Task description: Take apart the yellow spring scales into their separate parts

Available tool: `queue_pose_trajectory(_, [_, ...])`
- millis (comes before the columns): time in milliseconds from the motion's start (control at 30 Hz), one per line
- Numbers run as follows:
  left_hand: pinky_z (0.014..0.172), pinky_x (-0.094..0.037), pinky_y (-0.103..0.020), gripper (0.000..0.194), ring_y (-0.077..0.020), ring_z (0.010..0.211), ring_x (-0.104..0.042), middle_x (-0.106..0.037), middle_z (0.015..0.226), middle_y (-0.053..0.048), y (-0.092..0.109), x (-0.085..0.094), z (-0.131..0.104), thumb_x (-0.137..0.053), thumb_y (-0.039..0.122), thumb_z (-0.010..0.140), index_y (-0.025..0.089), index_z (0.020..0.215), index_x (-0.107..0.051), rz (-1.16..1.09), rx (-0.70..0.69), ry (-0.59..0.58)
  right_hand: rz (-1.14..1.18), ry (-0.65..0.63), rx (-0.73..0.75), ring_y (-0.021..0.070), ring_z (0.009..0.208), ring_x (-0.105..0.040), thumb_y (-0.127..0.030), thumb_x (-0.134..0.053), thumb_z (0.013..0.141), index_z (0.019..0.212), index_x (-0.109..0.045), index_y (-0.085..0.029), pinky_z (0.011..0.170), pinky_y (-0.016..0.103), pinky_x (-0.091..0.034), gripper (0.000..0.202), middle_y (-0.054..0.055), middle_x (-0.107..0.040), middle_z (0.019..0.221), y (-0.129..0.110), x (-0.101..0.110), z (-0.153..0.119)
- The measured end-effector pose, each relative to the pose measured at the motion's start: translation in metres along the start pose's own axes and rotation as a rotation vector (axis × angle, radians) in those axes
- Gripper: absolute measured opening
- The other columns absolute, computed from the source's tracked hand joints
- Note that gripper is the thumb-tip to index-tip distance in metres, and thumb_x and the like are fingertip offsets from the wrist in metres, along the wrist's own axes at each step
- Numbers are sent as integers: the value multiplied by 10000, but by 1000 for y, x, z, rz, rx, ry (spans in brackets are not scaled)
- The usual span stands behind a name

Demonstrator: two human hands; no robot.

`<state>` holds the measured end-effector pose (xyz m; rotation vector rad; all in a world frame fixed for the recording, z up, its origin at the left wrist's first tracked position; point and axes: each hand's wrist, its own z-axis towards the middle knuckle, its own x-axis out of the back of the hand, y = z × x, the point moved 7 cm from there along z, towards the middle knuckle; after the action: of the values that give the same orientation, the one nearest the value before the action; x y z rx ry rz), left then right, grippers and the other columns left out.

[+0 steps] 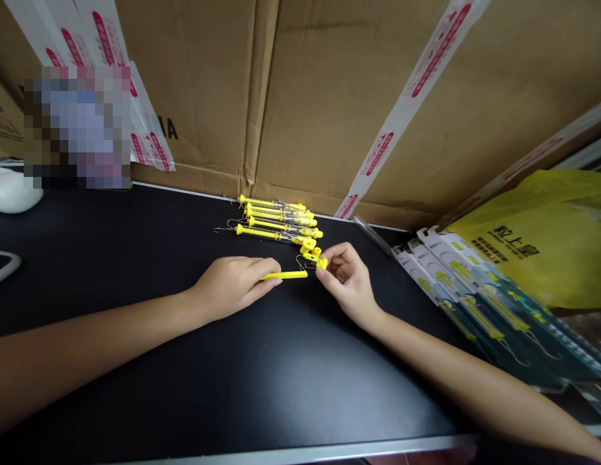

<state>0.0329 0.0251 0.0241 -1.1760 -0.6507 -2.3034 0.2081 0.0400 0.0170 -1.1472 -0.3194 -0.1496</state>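
Observation:
My left hand (242,284) is closed around a thin yellow plastic rod (288,275), whose free end points right. In my right hand (349,278), thumb and fingers pinch a small yellow plastic cap (322,263) with thin metal hooks (303,261) reaching left from it. The rod's tip is close to the hooks; whether they touch I cannot tell. Small loose yellow pieces (307,245) lie just behind the cap. Further back, several yellow tubes with wire hooks (276,223) lie side by side on the black table (262,374).
Printed flat packages (475,290) and a yellow plastic bag (547,232) stand at the right. A clear tube (373,236) lies near the back edge. Large taped cardboard boxes (320,103) wall off the back. A white rounded object (12,190) sits at far left.

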Motion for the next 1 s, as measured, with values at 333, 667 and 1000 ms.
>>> queue_pose_trajectory(333, [531, -348, -196, 140, -70, 523, -536, -604, 689, 65, -1, 1, -1, -445, 306, 900, 206, 916, -542, -47, 45, -12, -110, 177, 40, 123, 675, -511, -287, -661, 742, 879, -466, -209, 580, 256, -407, 251, 1, -541, 801, 21, 38, 26])
queue_pose_trajectory(667, [625, -403, -219, 155, -107, 672, -593, -617, 767, 43, 0, -1, 1, -446, 192, 824, 205, 957, -524, -63, 57, -73, -204, 89, -16, 97, 627, -450, -229, -629, 702, 861, -505, -179, 604, 252, -384, 208, -14, -524, 773, 48, 41, 37])
queue_pose_trajectory(1000, [665, -415, -235, 179, -125, 735, -569, -584, 792, 17, -2, -5, 3, -449, 182, 838, 199, 994, -535, -75, 52, -95, -371, 49, -16, 129, 686, -467, -175, -564, 704, 886, -527, -178, 669, 287, -403, 186, 2, -547, 798, 48, 39, 35])
